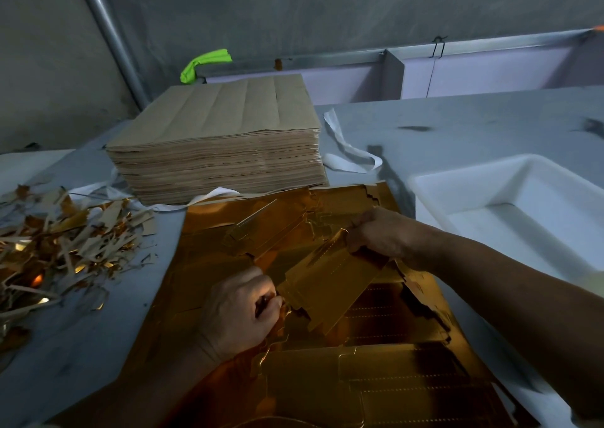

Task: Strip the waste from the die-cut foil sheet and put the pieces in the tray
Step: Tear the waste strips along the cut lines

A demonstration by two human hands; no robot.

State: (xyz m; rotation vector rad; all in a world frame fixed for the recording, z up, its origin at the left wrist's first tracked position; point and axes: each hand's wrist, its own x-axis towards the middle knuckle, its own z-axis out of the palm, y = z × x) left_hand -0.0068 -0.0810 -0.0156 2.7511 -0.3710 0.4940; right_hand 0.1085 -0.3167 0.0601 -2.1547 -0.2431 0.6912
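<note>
One grey table carries everything. Largest on it is the die-cut foil sheet, gold and shiny, lying flat at the near middle under both forearms, with ragged gaps in it around the hands. Behind it, touching its far edge, stands a thick stack of brown sheets. To the right of the foil sheet, just beside it, sits the white tray; what shows of its floor is bare white. On the left, apart from the sheet, spreads a scrap heap of gold and brown strips.

Above the middle of the sheet a cut piece is raised and tilted between the hands. The right hand grasps its far end with curled fingers. The left hand pinches its near left edge between thumb and fingers.

A white strap loops on the table by the stack's right side, and a small green wrap clings to the rail behind the stack.
</note>
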